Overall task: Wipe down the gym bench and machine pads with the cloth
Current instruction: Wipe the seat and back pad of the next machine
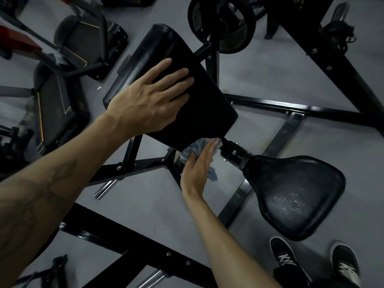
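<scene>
Flat right hand (197, 169), mottled cloth (192, 149)

A gym: padded benches (56, 104), weight plate (221, 23), steel frames (291, 109).

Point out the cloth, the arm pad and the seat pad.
cloth (190, 150): head view, on the blue bunched fabric just above the right hand's fingers.
arm pad (207, 113): head view, on its bare black top face.
seat pad (295, 196): head view, on the middle of its upper surface.
</scene>
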Demonstrator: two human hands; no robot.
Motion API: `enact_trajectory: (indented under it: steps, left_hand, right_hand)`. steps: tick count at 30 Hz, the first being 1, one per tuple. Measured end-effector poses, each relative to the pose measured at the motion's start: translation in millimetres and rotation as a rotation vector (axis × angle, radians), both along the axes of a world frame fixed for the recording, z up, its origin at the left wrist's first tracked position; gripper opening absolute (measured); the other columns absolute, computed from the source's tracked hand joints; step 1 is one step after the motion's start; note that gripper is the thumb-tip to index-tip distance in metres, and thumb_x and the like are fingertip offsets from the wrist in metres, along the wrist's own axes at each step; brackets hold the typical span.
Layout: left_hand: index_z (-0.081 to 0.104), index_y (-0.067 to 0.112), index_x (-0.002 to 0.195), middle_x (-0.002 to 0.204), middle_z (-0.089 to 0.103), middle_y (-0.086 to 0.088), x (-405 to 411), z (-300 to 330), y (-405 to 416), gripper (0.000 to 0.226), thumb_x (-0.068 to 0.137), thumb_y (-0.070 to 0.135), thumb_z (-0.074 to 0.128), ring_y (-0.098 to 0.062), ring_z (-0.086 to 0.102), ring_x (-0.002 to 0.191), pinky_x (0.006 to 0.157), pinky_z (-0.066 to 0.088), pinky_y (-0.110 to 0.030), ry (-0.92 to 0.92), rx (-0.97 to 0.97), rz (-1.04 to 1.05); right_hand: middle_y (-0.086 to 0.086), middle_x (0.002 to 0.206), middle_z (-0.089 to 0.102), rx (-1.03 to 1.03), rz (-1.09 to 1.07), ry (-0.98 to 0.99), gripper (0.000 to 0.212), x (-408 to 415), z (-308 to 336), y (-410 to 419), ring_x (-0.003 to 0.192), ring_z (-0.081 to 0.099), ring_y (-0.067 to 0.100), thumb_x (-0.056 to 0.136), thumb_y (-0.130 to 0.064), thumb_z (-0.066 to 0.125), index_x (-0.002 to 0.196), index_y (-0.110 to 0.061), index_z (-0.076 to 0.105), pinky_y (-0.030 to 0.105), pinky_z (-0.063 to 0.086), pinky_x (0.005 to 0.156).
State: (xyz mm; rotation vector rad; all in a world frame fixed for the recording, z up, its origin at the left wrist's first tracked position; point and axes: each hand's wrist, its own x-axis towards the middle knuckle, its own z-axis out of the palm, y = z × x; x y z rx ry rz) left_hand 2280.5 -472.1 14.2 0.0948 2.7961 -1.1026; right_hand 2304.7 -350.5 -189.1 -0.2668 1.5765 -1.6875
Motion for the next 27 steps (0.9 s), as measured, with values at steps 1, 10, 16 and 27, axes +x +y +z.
enact_trajectory:
  steps: [1, 10, 16, 27]
  left_hand:
    - [0.063, 0.006, 0.136, 0.157, 0.047, -0.016, 0, 0, 0, 0.042, 0.112, 0.024, 0.034, -0.034, 0.035, 0.151, 0.125, 0.024, -0.058, -0.002, -0.002, 0.000]
    - [0.062, 0.005, 0.136, 0.156, 0.047, -0.017, 1, 0, -1, 0.042, 0.112, 0.023, 0.033, -0.035, 0.035, 0.151, 0.125, 0.023, -0.058, -0.006, 0.006, -0.005]
    - [0.061, 0.004, 0.137, 0.157, 0.047, -0.018, 2, -1, -2, 0.042, 0.112, 0.023, 0.034, -0.035, 0.035, 0.151, 0.124, 0.024, -0.059, -0.006, -0.001, -0.011]
    - [0.067, 0.004, 0.129, 0.151, 0.053, -0.017, 1, -3, -2, 0.038, 0.111, 0.022, 0.039, -0.034, 0.043, 0.147, 0.122, 0.030, -0.058, 0.055, 0.003, -0.061]
  right_hand:
    - [-0.019, 0.166, -0.019, 0.014, 0.010, -0.021, 0.073, 4, 1, 2, 0.155, -0.014, 0.009, 0.104, -0.043, 0.035, 0.161, -0.031, -0.010, 0.050, 0.006, 0.127]
    - [-0.012, 0.168, -0.016, -0.012, -0.048, -0.006, 0.070, -11, 4, -9, 0.155, -0.012, 0.009, 0.108, -0.041, 0.035, 0.162, -0.024, -0.005, 0.039, -0.004, 0.128]
    - [-0.009, 0.169, -0.014, -0.081, -0.025, 0.002, 0.073, 3, 28, -3, 0.155, -0.013, 0.007, 0.108, -0.033, 0.043, 0.162, -0.019, -0.003, 0.029, -0.003, 0.126]
    - [-0.013, 0.169, -0.012, -0.087, -0.044, 0.070, 0.074, -2, 19, -5, 0.155, -0.011, 0.008, 0.104, -0.038, 0.042, 0.162, -0.024, -0.001, 0.035, -0.001, 0.127]
